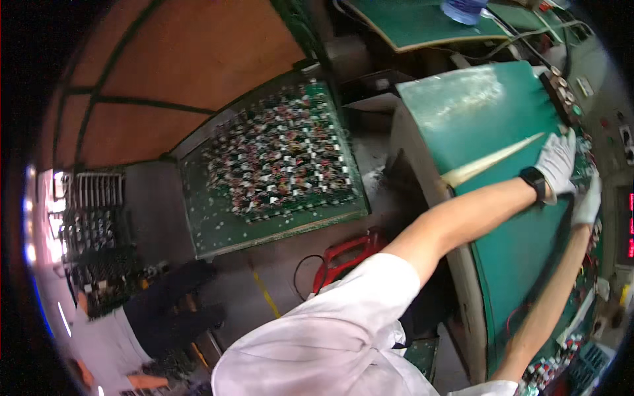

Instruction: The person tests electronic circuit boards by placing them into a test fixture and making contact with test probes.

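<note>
Both my hands wear white gloves and are close together at the right end of a green-topped bench [462,142]. My left hand [557,162], with a black watch on its wrist, reaches over the bench top. Its fingers bend toward a small circuit board [584,146] with parts on it, and seem closed on its edge. Nearer to me, my right hand [586,203] is at the same spot, its fingers pointing away and pressed together. What lies between its fingers is too small and partly hidden to make out.
A dark strip of round buttons [563,96] stands beyond my hands. A red digit display [631,221] is at the right rim. Left of the bench, a green-topped table [284,239] bears many small boards. A red stool [347,256] stands between; another person [109,343] is at lower left.
</note>
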Available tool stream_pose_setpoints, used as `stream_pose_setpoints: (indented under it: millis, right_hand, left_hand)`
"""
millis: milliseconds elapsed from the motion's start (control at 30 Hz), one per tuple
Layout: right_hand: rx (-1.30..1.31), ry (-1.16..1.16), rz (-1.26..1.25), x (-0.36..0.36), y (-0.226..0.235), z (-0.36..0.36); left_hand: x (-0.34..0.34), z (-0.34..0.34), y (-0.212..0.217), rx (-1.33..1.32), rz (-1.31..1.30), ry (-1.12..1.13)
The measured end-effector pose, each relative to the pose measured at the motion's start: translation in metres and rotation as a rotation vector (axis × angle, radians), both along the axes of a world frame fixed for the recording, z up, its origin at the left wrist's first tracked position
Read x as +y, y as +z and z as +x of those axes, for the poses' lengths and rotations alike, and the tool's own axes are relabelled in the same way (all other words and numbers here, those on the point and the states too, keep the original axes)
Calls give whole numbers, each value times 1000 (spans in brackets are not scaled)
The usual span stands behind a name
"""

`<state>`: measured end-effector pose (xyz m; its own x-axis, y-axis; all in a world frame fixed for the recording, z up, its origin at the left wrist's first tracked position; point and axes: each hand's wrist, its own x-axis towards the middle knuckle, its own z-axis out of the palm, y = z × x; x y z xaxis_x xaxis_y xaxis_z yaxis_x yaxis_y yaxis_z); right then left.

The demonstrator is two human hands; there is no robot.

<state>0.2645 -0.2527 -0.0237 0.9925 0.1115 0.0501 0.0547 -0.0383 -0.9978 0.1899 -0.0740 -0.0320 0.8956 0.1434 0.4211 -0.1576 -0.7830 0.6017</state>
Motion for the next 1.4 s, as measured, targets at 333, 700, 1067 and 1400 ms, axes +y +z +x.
stream_pose_setpoints:
  millis: [333,700,1067,1400]
  right_hand:
    - [94,-111,105,29,10,-39]
    - [80,-125,119,34,30,-73]
    - [15,-159,95,29,13,-62]
    - [49,-139,94,27,31,-75]
  left_hand:
    - [20,-4,1,-183,-244,-160]
    - [7,0,-9,-179,-213,-166]
    - [7,-4,-5,-143,-80,-125]
    - [8,-3,-11,-242,-102,-135]
